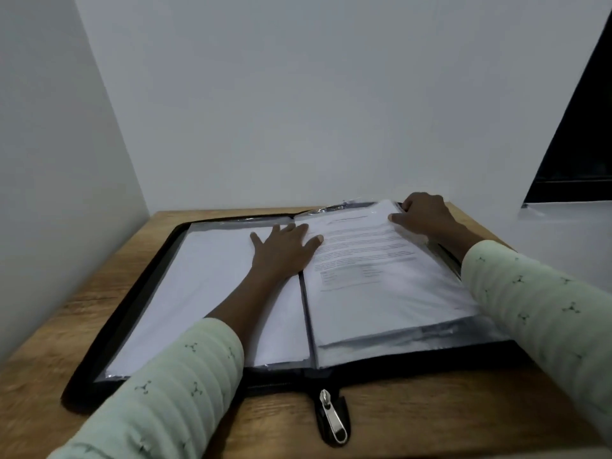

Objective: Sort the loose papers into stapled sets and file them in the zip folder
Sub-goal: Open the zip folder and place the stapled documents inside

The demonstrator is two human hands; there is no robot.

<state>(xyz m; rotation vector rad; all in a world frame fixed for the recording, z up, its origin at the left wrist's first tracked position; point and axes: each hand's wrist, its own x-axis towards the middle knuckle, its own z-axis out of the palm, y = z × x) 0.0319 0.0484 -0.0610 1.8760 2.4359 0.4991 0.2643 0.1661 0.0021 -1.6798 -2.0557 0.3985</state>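
A black zip folder lies open flat on the wooden table, with clear plastic sleeves on both halves. The left half shows blank white sheets under plastic. On the right half lies a printed paper set on a thick stack of sleeves. My left hand rests flat near the spine, fingers straight, thumb on the printed page. My right hand holds the far right corner of the printed set, thumb on top and fingers curled at the edge.
The wooden table sits in a corner between two white walls. The metal zip pull lies on the table in front of the folder's spine. A dark window is at the right.
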